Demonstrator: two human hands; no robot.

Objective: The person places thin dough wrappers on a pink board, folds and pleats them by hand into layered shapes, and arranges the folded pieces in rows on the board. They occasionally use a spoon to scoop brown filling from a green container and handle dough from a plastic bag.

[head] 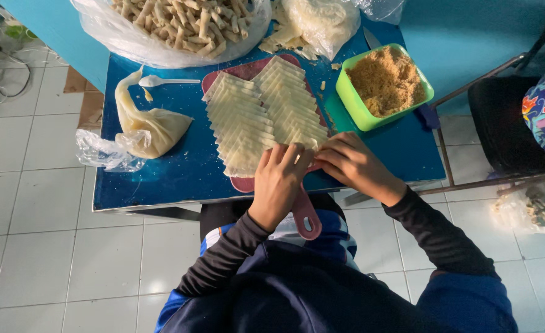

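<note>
Two overlapping rows of pale square pastry sheets (257,114) lie on a red cutting board (246,69) with a handle (307,219), on a small blue table (173,166). My left hand (278,182) rests palm down on the near end of the rows, fingers spread over the sheets. My right hand (352,163) sits just beside it, fingertips pinching at the edge of the nearest sheet. Whether a sheet is lifted is hidden by the fingers.
A green tub of brown crumbs (384,83) stands right of the board. A piping bag of pale paste (146,126) and a white spoon (167,81) lie left. A bag of rolled pastries (180,24) sits at the back. A black chair (507,123) stands at right.
</note>
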